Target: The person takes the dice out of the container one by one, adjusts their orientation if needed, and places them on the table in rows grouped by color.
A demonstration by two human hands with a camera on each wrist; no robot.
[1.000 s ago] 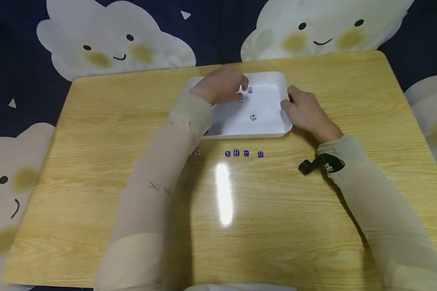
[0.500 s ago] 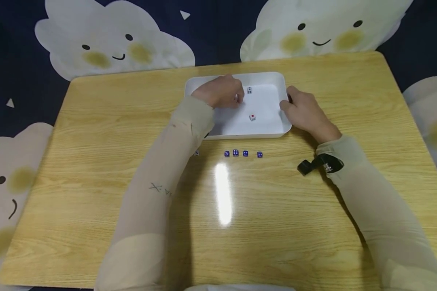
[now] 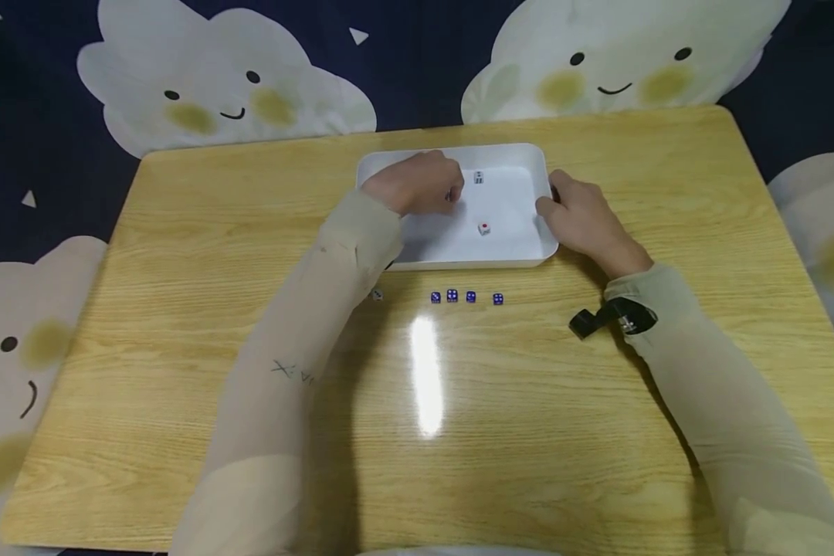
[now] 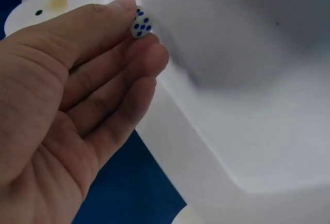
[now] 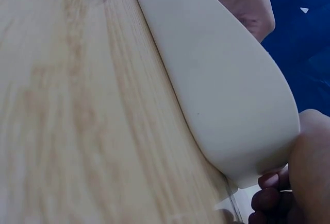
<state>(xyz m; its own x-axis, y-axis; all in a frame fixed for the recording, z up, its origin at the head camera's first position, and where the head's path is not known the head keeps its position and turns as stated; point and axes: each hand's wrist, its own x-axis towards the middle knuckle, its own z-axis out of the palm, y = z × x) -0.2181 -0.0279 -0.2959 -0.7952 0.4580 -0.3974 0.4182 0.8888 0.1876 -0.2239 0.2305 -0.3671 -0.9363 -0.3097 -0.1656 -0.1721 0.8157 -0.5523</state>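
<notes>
In the left wrist view my left hand (image 4: 77, 90) pinches a white die (image 4: 141, 24) with blue dots between thumb and fingertips. From the head view, that hand (image 3: 417, 184) is over the left half of a white tray (image 3: 507, 251), its back hiding most of the fingers. Two other white dice lie in the tray: one with a red dot (image 3: 484, 228) toward the front, another (image 3: 479, 177) near the back wall. My right hand (image 3: 584, 220) grips the tray's right rim, thumb on the inside. The right wrist view shows its curled fingers (image 5: 268, 198) at the tray's corner.
Several blue dice (image 3: 452, 296) stand in a loose row on the wooden table (image 3: 528, 432) in front of the tray. A white die (image 3: 378, 294) sits left of them, beside my left sleeve (image 3: 285, 371). A cloud-patterned cloth (image 3: 417, 62) hangs behind the table.
The left hand's fingers, parted beside a die in the tray a second ago, have closed on it and drawn slightly left. The right hand keeps its grip on the rim.
</notes>
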